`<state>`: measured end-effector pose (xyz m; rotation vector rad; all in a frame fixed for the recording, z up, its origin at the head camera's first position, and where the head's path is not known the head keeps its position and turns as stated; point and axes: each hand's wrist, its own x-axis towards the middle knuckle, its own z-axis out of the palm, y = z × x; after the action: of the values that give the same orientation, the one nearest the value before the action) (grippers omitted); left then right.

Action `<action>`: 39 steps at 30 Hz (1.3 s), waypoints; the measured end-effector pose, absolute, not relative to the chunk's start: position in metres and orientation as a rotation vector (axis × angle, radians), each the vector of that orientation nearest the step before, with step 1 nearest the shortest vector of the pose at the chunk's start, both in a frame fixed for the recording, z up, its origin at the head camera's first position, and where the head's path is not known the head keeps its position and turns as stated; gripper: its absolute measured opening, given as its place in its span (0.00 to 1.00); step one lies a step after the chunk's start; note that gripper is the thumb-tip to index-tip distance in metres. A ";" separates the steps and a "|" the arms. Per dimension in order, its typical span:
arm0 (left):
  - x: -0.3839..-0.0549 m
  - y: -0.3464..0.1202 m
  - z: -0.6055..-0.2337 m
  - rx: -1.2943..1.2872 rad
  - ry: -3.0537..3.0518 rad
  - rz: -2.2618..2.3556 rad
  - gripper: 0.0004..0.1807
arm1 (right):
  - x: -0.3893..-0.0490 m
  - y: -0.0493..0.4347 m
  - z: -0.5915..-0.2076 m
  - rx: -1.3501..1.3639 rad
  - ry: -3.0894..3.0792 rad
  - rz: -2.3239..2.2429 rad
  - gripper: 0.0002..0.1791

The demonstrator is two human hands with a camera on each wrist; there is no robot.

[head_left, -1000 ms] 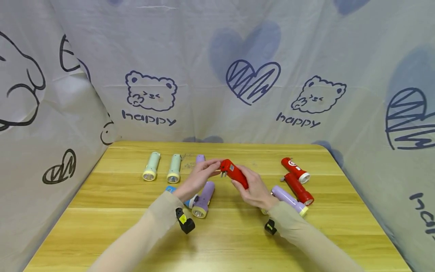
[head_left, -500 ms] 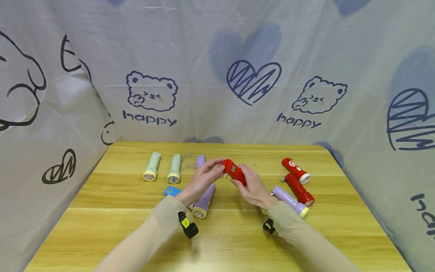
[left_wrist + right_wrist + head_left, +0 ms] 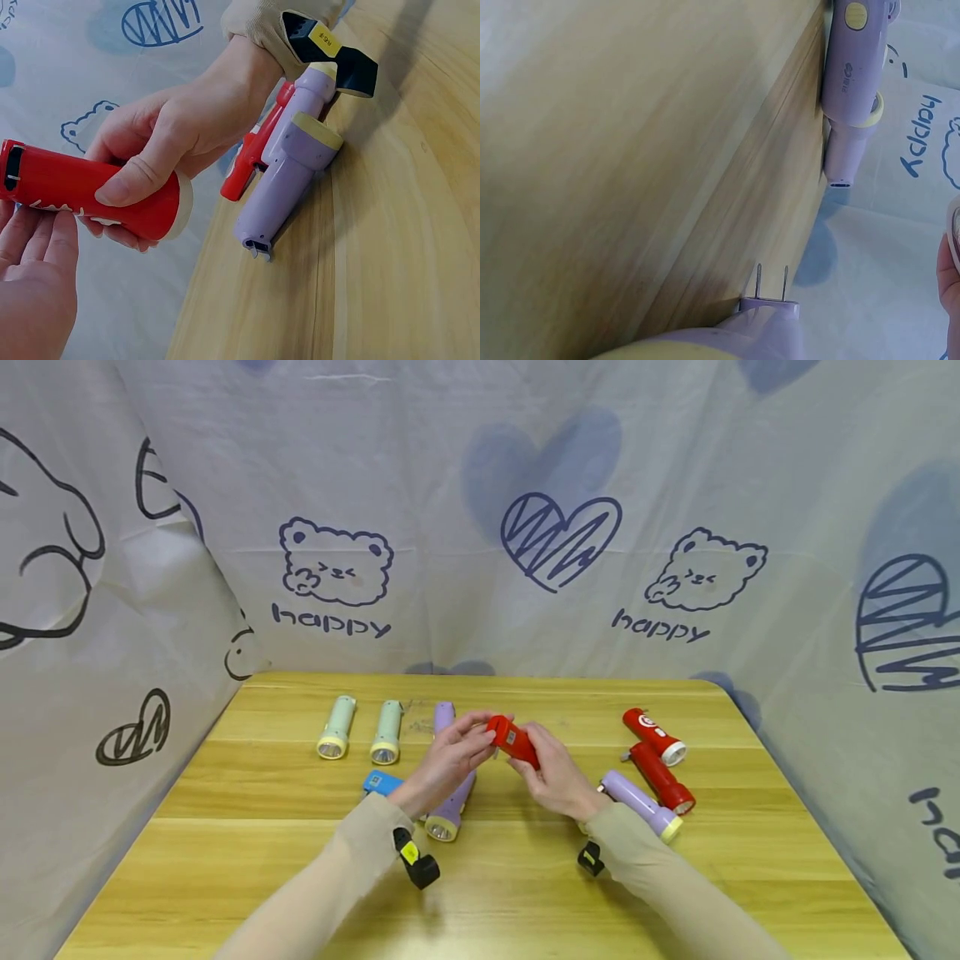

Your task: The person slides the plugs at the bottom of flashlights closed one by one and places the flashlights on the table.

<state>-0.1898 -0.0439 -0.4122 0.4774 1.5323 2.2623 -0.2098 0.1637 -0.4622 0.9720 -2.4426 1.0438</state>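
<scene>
In the head view, a red flashlight (image 3: 514,740) is held up over the middle of the table. My right hand (image 3: 557,777) grips its lamp half, thumb along one side. At its tail end, the fingers of my left hand (image 3: 450,756) touch the body, and a bit of a metal prong shows below them. The left wrist view shows the flashlight (image 3: 90,184) with a white lamp rim and a black slot in its tail. There my left hand (image 3: 34,277) lays straight fingers against its underside, while the right hand (image 3: 161,142) wraps it.
Two pale green flashlights (image 3: 387,732) lie at the back left. A blue one (image 3: 381,782) and a purple one (image 3: 447,810) lie under my left forearm, another purple one (image 3: 444,717) behind. On the right are a purple flashlight (image 3: 637,802) and two red ones (image 3: 660,777).
My left hand has shifted slightly right, closer to the flashlight's tail. The two prongs stood out plainly before; now they are mostly out of sight. The flashlight has turned a little.
</scene>
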 end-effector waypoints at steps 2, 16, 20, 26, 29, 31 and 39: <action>-0.190 -0.044 -0.412 0.469 1.528 2.258 0.16 | -0.209 0.164 -0.462 0.972 -2.448 1.046 0.16; -0.187 -0.040 -0.414 0.353 1.474 2.296 0.22 | -0.207 0.164 -0.463 0.978 -2.414 0.996 0.18; -0.188 -0.039 -0.416 0.333 1.479 2.296 0.23 | -0.206 0.164 -0.464 0.977 -2.407 0.996 0.19; -0.188 -0.039 -0.416 0.326 1.468 2.293 0.24 | -0.206 0.164 -0.464 0.956 -2.411 1.018 0.18; -0.188 -0.039 -0.416 0.326 1.465 2.290 0.25 | -0.206 0.163 -0.464 0.944 -2.417 1.026 0.19; -0.188 -0.040 -0.416 0.330 1.464 2.287 0.25 | -0.206 0.163 -0.463 0.940 -2.421 1.038 0.19; -0.189 -0.039 -0.418 0.332 1.416 2.308 0.26 | -0.203 0.162 -0.462 0.939 -2.438 1.057 0.19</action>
<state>-0.1886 -0.0392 -0.4180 0.3324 1.4155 2.3076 -0.2028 0.1617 -0.4619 0.9393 -2.4378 1.0569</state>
